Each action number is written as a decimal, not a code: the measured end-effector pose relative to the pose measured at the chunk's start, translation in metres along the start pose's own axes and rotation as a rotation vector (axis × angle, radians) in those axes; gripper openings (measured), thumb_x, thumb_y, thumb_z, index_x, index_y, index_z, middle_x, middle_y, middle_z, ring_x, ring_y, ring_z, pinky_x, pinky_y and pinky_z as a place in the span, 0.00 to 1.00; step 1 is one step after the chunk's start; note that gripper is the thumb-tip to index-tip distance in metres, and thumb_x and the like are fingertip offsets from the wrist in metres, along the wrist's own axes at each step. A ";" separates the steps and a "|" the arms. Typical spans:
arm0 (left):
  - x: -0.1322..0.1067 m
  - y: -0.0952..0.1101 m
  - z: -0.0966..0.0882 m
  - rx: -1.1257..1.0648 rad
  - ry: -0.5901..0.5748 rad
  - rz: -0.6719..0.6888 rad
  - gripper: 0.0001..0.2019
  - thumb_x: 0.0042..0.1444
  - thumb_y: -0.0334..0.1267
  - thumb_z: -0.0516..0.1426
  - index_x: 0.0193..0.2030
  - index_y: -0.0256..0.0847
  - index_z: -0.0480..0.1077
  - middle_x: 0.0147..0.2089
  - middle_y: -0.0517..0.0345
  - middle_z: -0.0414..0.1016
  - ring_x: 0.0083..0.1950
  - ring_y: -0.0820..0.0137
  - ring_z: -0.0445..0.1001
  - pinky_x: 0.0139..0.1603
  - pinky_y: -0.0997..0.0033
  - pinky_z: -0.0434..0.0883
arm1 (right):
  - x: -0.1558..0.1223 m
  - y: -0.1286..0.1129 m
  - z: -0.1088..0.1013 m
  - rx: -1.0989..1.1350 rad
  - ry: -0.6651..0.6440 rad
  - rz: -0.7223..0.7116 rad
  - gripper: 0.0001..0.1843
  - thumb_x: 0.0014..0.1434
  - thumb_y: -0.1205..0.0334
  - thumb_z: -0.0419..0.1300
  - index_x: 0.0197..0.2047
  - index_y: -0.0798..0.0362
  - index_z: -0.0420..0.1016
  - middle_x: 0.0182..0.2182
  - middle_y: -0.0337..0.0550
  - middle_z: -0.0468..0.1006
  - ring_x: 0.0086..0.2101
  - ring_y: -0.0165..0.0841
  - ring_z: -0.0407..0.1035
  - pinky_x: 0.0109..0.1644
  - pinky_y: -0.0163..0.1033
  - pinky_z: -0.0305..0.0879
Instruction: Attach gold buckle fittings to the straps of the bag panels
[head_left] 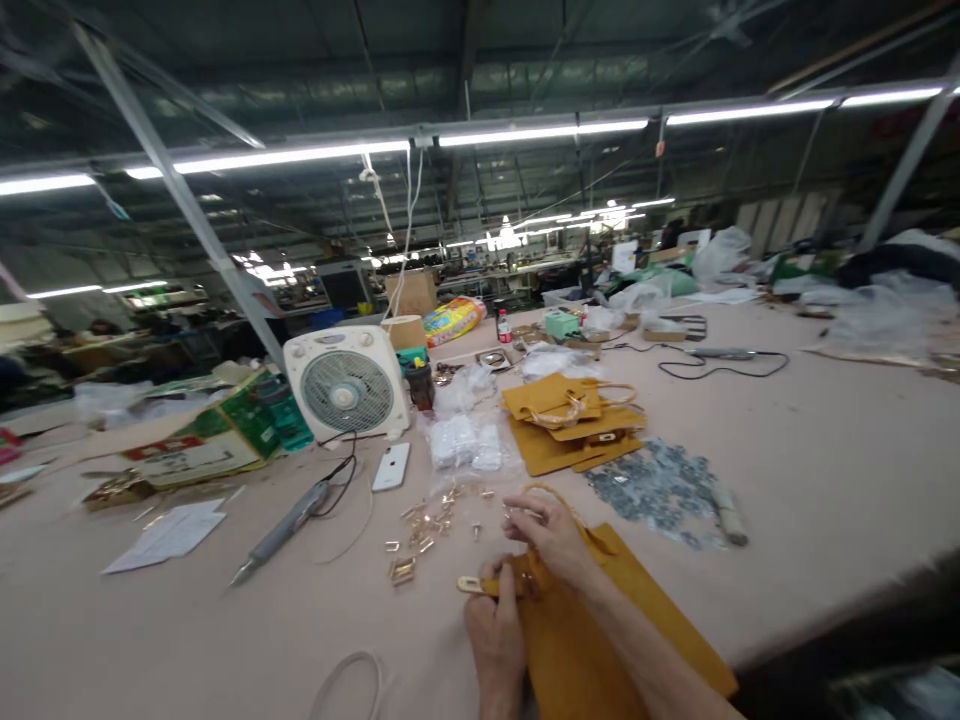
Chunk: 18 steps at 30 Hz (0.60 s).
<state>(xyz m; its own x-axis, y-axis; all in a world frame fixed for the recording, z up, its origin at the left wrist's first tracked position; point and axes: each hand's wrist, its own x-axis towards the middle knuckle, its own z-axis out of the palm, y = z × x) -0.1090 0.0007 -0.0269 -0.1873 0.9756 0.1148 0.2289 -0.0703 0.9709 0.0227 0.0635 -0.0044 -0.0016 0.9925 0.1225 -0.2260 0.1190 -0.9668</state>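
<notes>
My left hand (pixel 495 622) is closed, thumb on top, around a mustard-yellow strap (pixel 491 586) that ends in a gold-coloured metal plate (pixel 470 584) with a slot. Just above it, my right hand (pixel 553 540) has its fingers drawn together over the mustard-yellow bag (pixel 626 610); what they pinch is too small to make out. The bag lies flat under my right forearm, its handle (pixel 553 490) partly hidden behind that hand. Several small gold-coloured metal fittings (pixel 426 525) are scattered on the table left of my hands.
A stack of yellow bags (pixel 559 430) and a pile of flat grey metal pieces (pixel 660 485) lie beyond my hands. A grey corded electric screwdriver (pixel 285 530), a phone (pixel 391 466) and a white fan (pixel 346 385) are at left. White packets (pixel 465 443) lie mid-table.
</notes>
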 end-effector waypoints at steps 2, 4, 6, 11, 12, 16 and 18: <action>0.002 -0.002 0.000 0.026 0.003 -0.018 0.22 0.61 0.57 0.54 0.45 0.43 0.79 0.41 0.51 0.85 0.44 0.54 0.81 0.46 0.62 0.74 | -0.019 -0.007 -0.026 0.089 0.045 0.042 0.28 0.51 0.40 0.74 0.48 0.51 0.85 0.36 0.46 0.85 0.37 0.40 0.81 0.51 0.48 0.78; 0.003 -0.004 0.000 0.056 0.000 -0.031 0.22 0.61 0.57 0.53 0.46 0.44 0.79 0.41 0.52 0.85 0.45 0.54 0.81 0.45 0.61 0.74 | -0.036 -0.011 -0.048 0.117 0.077 0.070 0.27 0.50 0.42 0.75 0.48 0.51 0.85 0.40 0.47 0.86 0.38 0.39 0.81 0.51 0.47 0.78; 0.004 -0.005 0.000 0.091 0.001 -0.029 0.22 0.61 0.57 0.53 0.45 0.44 0.79 0.40 0.53 0.85 0.44 0.54 0.81 0.45 0.61 0.74 | -0.050 -0.014 -0.064 0.119 0.091 0.100 0.28 0.50 0.44 0.77 0.50 0.51 0.85 0.43 0.47 0.85 0.40 0.39 0.81 0.49 0.46 0.78; 0.005 -0.005 0.000 0.124 0.009 -0.005 0.21 0.61 0.56 0.53 0.44 0.44 0.79 0.38 0.55 0.85 0.42 0.56 0.81 0.42 0.63 0.74 | -0.069 -0.017 -0.085 -0.001 0.155 0.062 0.29 0.49 0.46 0.78 0.51 0.52 0.84 0.44 0.47 0.85 0.42 0.41 0.79 0.49 0.45 0.77; 0.004 -0.005 0.001 0.120 0.011 -0.006 0.21 0.61 0.56 0.53 0.44 0.44 0.79 0.38 0.55 0.85 0.41 0.57 0.81 0.41 0.64 0.74 | -0.071 -0.017 -0.088 -0.050 0.168 0.045 0.28 0.51 0.44 0.76 0.50 0.52 0.84 0.43 0.47 0.85 0.41 0.40 0.79 0.49 0.44 0.77; 0.001 -0.005 0.003 0.086 0.022 -0.010 0.20 0.63 0.55 0.53 0.44 0.44 0.78 0.35 0.57 0.83 0.37 0.59 0.80 0.38 0.65 0.73 | -0.081 -0.013 -0.100 -0.183 0.220 0.011 0.27 0.61 0.36 0.65 0.48 0.52 0.81 0.40 0.48 0.84 0.35 0.38 0.79 0.42 0.43 0.78; -0.002 -0.005 0.005 0.075 0.032 -0.004 0.19 0.63 0.54 0.53 0.45 0.43 0.78 0.36 0.57 0.83 0.38 0.60 0.79 0.38 0.65 0.73 | -0.086 -0.009 -0.108 -0.202 0.260 0.019 0.28 0.62 0.33 0.62 0.46 0.51 0.78 0.42 0.49 0.84 0.34 0.38 0.79 0.39 0.43 0.78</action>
<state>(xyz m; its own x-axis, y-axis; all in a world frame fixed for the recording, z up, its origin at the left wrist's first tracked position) -0.1054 0.0002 -0.0333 -0.2188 0.9686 0.1185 0.2984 -0.0492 0.9532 0.1302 -0.0201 -0.0306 0.2504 0.9658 0.0675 -0.0306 0.0776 -0.9965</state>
